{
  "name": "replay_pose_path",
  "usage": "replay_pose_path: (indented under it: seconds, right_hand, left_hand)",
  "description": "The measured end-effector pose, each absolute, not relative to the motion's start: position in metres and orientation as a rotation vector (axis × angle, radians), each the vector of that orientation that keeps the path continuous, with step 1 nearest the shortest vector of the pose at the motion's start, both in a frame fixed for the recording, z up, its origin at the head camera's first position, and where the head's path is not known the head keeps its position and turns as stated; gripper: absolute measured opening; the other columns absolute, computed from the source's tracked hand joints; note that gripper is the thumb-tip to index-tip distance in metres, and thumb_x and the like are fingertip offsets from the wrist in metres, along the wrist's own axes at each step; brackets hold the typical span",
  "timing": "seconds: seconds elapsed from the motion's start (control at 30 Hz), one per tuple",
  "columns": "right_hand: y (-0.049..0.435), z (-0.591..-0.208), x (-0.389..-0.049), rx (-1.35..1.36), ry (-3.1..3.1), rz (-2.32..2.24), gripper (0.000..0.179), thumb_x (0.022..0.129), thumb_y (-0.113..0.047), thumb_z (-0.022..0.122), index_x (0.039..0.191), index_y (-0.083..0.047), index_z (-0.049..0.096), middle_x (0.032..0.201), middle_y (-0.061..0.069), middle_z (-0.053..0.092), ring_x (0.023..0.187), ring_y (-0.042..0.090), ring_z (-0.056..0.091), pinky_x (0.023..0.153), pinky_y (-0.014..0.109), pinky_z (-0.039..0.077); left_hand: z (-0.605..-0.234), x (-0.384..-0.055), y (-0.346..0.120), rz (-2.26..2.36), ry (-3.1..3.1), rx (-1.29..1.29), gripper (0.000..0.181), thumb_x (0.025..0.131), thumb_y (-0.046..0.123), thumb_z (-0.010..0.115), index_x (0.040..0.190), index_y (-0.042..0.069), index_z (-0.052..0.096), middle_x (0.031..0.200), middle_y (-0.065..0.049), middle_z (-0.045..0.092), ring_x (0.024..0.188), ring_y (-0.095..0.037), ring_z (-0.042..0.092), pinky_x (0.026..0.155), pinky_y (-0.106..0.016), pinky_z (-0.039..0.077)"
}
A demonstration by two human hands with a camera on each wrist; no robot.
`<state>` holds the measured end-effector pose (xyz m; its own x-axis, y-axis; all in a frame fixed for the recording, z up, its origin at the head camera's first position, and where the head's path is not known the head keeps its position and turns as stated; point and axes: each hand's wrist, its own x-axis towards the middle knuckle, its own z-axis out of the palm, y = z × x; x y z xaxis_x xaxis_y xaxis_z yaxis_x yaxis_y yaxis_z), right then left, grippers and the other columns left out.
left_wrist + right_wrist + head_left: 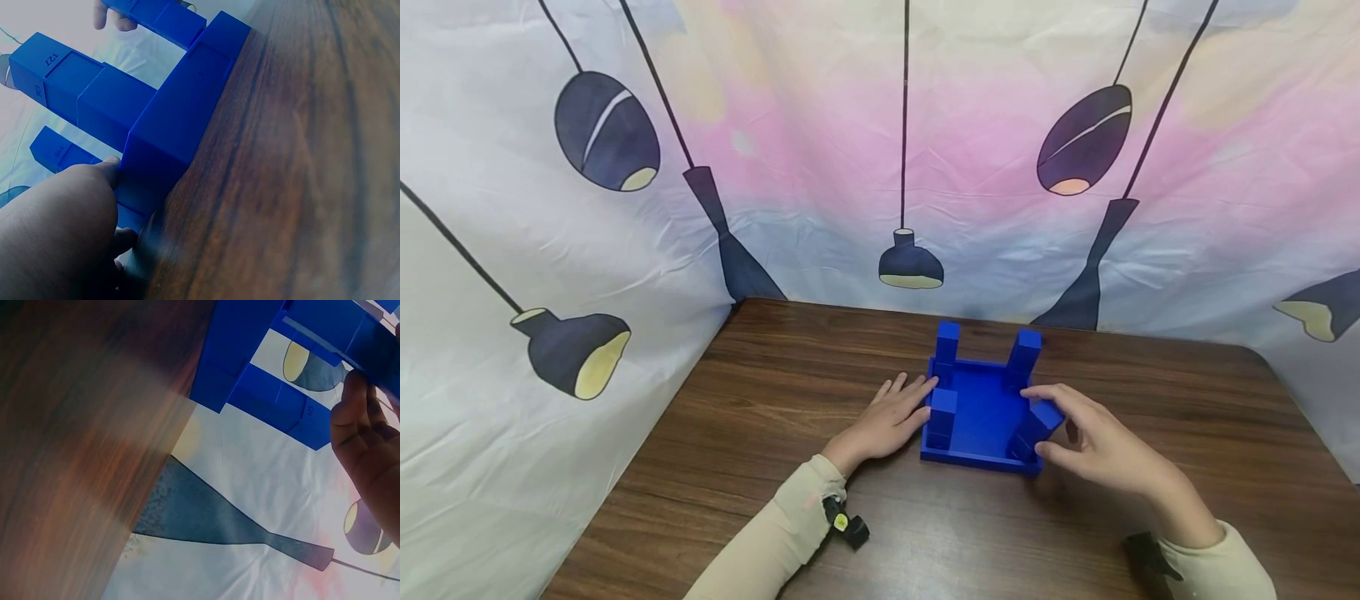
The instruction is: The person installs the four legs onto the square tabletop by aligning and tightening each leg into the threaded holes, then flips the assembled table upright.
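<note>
A square blue tray (981,408) with a low rim sits on the table, and a square blue post rises at each corner. My right hand (1108,450) pinches the near right post (1033,429) between thumb and fingers; that post leans outward to the right. My left hand (887,421) lies flat beside the tray, its extended fingers touching the left wall. Close to it stand the near left post (942,417) and the far left post (948,343). The far right post (1023,360) is beyond my right fingertips. In the left wrist view, numbers mark the stacked post segments (81,81).
The brown wood-grain table (760,400) extends around the tray on every side. Behind it and at the sides hangs a pastel cloth (820,150) printed with dark lamps. A small black device (850,525) is strapped at the left sleeve's cuff.
</note>
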<state>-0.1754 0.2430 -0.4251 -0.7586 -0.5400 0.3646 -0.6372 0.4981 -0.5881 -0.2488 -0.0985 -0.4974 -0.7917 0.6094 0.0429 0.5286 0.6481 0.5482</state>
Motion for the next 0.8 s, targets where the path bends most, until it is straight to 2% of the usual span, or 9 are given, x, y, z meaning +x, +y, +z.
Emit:
replay_pose_path:
  seconds: [0.1,0.17,0.23,0.37,0.57,0.8]
  right_hand:
    - [0.2426,-0.4254,-0.1756,1.021,-2.596,1.093,0.063,0.089,-0.004,0.085,0.144,-0.015,0.056,0.105,0.004,0.058,0.066,0.003,0.045,0.053,0.023,0.043]
    - [0.2426,-0.4256,-0.1757,1.013,-2.586,1.072,0.064,0.088,-0.005,0.086,0.144,-0.015,0.057,0.099,-0.001,0.054,0.068,0.004,0.046,0.054,0.023,0.044]
    - [0.2428,-0.4257,-0.1756,1.010,-2.580,1.070,0.065,0.087,-0.004,0.086,0.144,-0.016,0.057,0.103,0.000,0.056,0.070,0.006,0.049,0.055,0.024,0.045]
    - [0.2429,-0.4261,-0.1756,1.001,-2.583,1.077,0.062,0.089,-0.003,0.084,0.143,-0.016,0.058,0.124,0.002,0.061,0.075,0.010,0.055,0.056,0.026,0.049]
    - [0.2433,-0.4264,-0.1757,0.989,-2.594,1.076,0.061,0.090,-0.008,0.085,0.144,-0.017,0.057,0.121,-0.001,0.061,0.077,0.012,0.056,0.058,0.026,0.050]
    - [0.2432,-0.4269,-0.1749,0.979,-2.627,1.084,0.057,0.092,-0.009,0.084,0.142,-0.015,0.058,0.130,0.009,0.064,0.082,0.009,0.057,0.059,0.026,0.051]
  left_hand:
    - [-0.4968,-0.2481,-0.0986,0.839,2.718,0.947,0.059,0.117,0.044,0.031,0.170,0.021,0.023,0.173,-0.010,0.024,0.162,-0.036,0.004,0.130,-0.052,0.000]
    - [-0.4964,-0.2476,-0.0988,0.842,2.717,0.947,0.059,0.117,0.045,0.031,0.170,0.022,0.024,0.173,-0.011,0.024,0.162,-0.036,0.004,0.130,-0.052,0.000]
    - [-0.4959,-0.2472,-0.0988,0.845,2.715,0.947,0.059,0.117,0.045,0.031,0.170,0.022,0.024,0.173,-0.011,0.024,0.162,-0.036,0.004,0.130,-0.052,0.000]
    - [-0.4960,-0.2472,-0.0988,0.845,2.712,0.941,0.059,0.116,0.045,0.031,0.170,0.022,0.023,0.173,-0.010,0.024,0.163,-0.036,0.004,0.130,-0.051,0.000]
    - [-0.4959,-0.2475,-0.0987,0.848,2.713,0.940,0.059,0.117,0.044,0.032,0.170,0.021,0.024,0.173,-0.010,0.024,0.162,-0.036,0.004,0.130,-0.052,0.000]
    - [-0.4950,-0.2468,-0.0996,0.857,2.709,0.945,0.059,0.117,0.043,0.032,0.170,0.021,0.024,0.173,-0.011,0.024,0.162,-0.036,0.004,0.130,-0.052,0.000]
